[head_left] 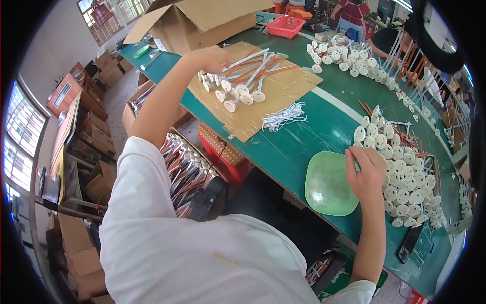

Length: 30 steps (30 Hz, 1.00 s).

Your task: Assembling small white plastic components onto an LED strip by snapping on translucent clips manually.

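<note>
My left hand (215,59) reaches out to the far left, its fingers curled, above a small pile of white round-headed pieces (242,92) with long white and brown flat stems. What it grips, if anything, is hidden. The pile lies on a flat cardboard sheet (298,83). Over the right rim of a light green plastic tray (329,190), my right hand (368,171) has its fingers drawn together; I cannot make out anything in them. Just right of that hand is a large heap of similar white-headed pieces (405,190).
A bundle of thin white cords (284,117) lies by the cardboard sheet. An open carton (202,30) and a red basket (286,26) stand at the back. A dark phone-like object (410,244) lies near right. Another person (352,17) stands beyond the green table (283,157).
</note>
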Available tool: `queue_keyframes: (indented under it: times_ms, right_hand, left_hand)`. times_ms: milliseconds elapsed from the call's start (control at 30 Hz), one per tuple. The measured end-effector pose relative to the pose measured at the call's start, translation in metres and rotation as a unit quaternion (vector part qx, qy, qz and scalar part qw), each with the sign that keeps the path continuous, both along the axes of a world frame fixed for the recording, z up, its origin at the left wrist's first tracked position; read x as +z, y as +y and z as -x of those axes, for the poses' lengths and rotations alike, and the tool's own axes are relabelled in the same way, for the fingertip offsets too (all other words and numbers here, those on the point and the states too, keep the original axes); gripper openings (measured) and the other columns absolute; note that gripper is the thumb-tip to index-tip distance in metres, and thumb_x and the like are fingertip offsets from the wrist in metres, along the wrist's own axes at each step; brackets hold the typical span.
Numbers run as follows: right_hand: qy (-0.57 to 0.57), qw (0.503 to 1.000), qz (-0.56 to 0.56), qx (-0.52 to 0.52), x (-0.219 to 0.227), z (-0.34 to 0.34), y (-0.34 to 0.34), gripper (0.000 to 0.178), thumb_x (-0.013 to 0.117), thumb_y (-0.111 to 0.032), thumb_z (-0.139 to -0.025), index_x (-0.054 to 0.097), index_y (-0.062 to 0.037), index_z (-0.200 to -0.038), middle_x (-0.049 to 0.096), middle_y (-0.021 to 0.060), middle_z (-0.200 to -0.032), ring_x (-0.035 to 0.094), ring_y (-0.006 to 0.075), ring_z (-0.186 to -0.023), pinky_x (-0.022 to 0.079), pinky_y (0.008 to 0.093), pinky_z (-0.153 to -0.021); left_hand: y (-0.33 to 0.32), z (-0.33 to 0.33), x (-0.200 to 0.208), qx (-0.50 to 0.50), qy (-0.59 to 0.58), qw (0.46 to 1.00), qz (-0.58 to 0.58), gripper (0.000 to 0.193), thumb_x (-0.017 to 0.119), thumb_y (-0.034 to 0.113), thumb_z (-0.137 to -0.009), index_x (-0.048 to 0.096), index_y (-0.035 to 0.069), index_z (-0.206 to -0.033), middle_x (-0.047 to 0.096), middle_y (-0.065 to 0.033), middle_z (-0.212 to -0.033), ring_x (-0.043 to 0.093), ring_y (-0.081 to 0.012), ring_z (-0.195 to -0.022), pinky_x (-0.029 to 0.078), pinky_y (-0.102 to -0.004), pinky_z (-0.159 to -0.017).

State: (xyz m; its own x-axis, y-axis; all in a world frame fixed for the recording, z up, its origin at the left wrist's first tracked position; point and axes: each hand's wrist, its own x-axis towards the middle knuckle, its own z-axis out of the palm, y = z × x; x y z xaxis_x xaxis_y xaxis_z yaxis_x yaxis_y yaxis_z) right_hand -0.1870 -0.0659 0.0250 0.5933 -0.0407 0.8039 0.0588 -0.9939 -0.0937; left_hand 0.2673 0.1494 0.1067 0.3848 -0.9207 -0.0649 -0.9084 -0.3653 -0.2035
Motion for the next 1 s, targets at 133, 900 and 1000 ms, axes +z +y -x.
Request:
queue_keyframes:
  times_ms: [133, 900, 1000]
  right_hand:
    - [0.002, 1.000, -0.003, -0.002, 0.000, 0.003, 0.000, 0.013, 0.076, 0.003, -0.077, 0.068, -0.0019, -0.086, 0.065, 0.0090, -0.073, 0.063, 0.0236, -0.062, 0.047, 0.0329, -0.056]
    - [-0.003, 0.999, 0.003, 0.036, -0.008, 0.001, -0.005, 0.019, 0.075, -0.005, -0.078, 0.065, -0.0037, -0.094, 0.068, 0.0095, -0.081, 0.066, 0.0275, -0.065, 0.053, 0.0372, -0.056]
    - [0.003, 0.999, 0.007, 0.033, -0.011, 0.000, -0.004, 0.020, 0.077, -0.007, -0.076, 0.065, -0.0051, -0.092, 0.067, 0.0069, -0.080, 0.065, 0.0234, -0.064, 0.053, 0.0349, -0.055]
  left_hand:
    - [0.007, -0.012, -0.014, 0.017, 0.030, 0.999, 0.005, 0.043, 0.067, 0.016, -0.074, 0.069, 0.011, -0.117, 0.072, -0.0187, -0.102, 0.067, -0.0386, -0.096, 0.054, -0.0442, -0.086]
    - [-0.312, 0.235, -0.072, -0.374, 0.195, 0.864, 0.277, 0.047, 0.066, 0.011, -0.082, 0.059, 0.007, -0.128, 0.065, -0.0180, -0.119, 0.065, -0.0348, -0.104, 0.053, -0.0464, -0.089]
    - [-0.349, 0.239, -0.088, -0.365, 0.265, 0.840, 0.302, 0.048, 0.064, 0.011, -0.079, 0.061, 0.007, -0.127, 0.063, -0.0169, -0.119, 0.066, -0.0319, -0.100, 0.054, -0.0426, -0.088]
